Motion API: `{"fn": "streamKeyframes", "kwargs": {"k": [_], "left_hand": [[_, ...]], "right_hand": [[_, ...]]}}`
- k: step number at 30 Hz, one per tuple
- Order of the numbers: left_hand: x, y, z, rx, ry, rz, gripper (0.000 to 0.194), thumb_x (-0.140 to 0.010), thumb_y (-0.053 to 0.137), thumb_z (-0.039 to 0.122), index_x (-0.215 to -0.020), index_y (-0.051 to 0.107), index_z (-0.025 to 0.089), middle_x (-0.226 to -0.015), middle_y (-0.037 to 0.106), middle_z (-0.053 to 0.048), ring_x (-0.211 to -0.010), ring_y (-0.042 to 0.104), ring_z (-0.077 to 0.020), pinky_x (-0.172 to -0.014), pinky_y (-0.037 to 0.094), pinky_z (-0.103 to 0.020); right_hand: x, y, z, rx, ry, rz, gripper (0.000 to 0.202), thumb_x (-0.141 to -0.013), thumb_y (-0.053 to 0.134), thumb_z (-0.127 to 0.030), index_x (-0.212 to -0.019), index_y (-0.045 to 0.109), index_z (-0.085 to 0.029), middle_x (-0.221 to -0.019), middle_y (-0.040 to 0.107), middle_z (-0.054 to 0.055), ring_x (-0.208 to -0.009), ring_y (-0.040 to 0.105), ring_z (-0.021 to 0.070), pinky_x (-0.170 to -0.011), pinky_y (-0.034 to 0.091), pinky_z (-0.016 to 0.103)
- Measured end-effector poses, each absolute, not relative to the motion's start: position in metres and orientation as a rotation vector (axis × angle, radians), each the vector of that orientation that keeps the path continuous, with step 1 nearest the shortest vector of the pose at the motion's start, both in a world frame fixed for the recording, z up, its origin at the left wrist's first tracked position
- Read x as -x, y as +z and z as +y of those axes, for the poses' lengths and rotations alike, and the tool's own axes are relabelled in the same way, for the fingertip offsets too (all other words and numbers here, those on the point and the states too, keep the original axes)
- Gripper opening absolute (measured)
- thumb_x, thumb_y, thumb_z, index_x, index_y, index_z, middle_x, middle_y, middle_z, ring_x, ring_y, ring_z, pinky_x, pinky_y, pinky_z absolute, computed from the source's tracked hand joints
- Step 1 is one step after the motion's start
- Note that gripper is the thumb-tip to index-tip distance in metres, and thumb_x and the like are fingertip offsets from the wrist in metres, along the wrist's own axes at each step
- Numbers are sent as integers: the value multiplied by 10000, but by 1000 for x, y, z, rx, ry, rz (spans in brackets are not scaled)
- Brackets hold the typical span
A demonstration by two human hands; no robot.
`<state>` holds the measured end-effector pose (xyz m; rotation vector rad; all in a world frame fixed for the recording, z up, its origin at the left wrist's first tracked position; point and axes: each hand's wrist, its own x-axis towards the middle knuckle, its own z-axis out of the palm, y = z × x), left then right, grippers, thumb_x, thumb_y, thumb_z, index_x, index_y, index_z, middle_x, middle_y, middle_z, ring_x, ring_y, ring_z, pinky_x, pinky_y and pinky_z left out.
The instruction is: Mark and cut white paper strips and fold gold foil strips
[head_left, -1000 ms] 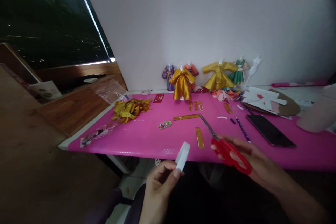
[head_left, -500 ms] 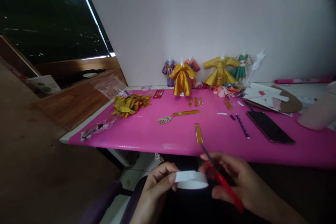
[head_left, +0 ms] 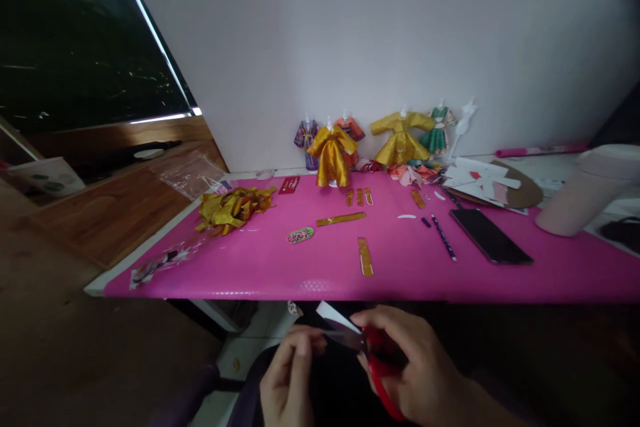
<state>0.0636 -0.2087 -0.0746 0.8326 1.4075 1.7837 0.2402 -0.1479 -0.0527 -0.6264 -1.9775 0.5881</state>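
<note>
My right hand [head_left: 415, 360] is closed on red-handled scissors [head_left: 383, 383], whose blades point left toward my other hand. A white strip [head_left: 336, 315] sticks up and to the left beside the blades, near my right fingertips. Below the table edge, my left hand [head_left: 293, 373] has its fingers pinched together at the blade tips; what they hold is too small to make out. Beyond the hands, a gold fabric piece with white edges [head_left: 365, 257] lies near the front of the pink table [head_left: 280, 267]. Farther back are a long gold strip [head_left: 341, 219] and a patterned oval clip [head_left: 300, 235].
Miniature dresses, one shiny gold [head_left: 333, 160], stand along the wall. Gold scraps [head_left: 233, 209] are heaped at the left. To the right lie a pen [head_left: 443, 238], a black phone [head_left: 490, 235], paper cutouts [head_left: 483, 180] and a pale bottle [head_left: 583, 193].
The scissors have swung from pointing up to pointing left, and both hands are closer together. The white strip's loop no longer shows between them. The head view has shifted to the right.
</note>
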Motion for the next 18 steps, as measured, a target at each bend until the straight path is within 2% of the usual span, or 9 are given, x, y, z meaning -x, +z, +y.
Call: {"fn": "streamKeyframes", "kwargs": {"k": [2,4,7,10,14,18], "left_hand": [[-72,-72,-211,-897,1638,1369,274,-707,815,462,-849,814,228,-919,785,-52,-928,672,-253,-843,519,-277],[-84,-71,-212,-826,1632,1243,372,-712,810,466,-1001,801,232,-1033,795,-79,-1047,679,-299,-928,514,-340],[-97,-74,-212,-714,1653,1055,491,-723,809,444,-1169,737,252,-1151,771,-100,-1122,668,-327,-955,518,-388],[-99,-77,-212,-747,1670,1020,531,-724,815,425,-1218,711,261,-1248,728,-118,-1165,645,-333,-963,518,-381],[-95,-71,-211,-784,1660,1126,510,-727,816,439,-1200,722,273,-1231,738,-101,-1158,652,-306,-944,522,-323],[-90,-60,-212,-803,1630,1187,494,-733,817,428,-1193,727,271,-1100,786,-76,-1026,709,-264,-870,547,-284]], "right_hand": [[-240,-54,-149,597,567,-1999,512,-632,528,-4,-1093,580,-219,-862,726,48,-719,692,191,-665,562,288],[-239,-55,-149,567,556,-2017,565,-602,508,-1,-1118,562,-225,-927,740,66,-799,710,218,-716,568,314],[-237,-57,-149,549,558,-2040,610,-558,500,-8,-1124,546,-231,-968,747,75,-842,712,238,-751,563,336],[-236,-57,-150,568,572,-2050,585,-564,508,-24,-1109,557,-228,-930,750,71,-806,708,240,-729,558,342],[-235,-56,-151,564,646,-2046,487,-602,522,-37,-1055,590,-203,-888,740,81,-763,695,234,-676,550,329],[-235,-53,-153,598,793,-2074,472,-621,546,-21,-1051,605,-206,-927,734,73,-801,695,225,-700,549,313]]}}
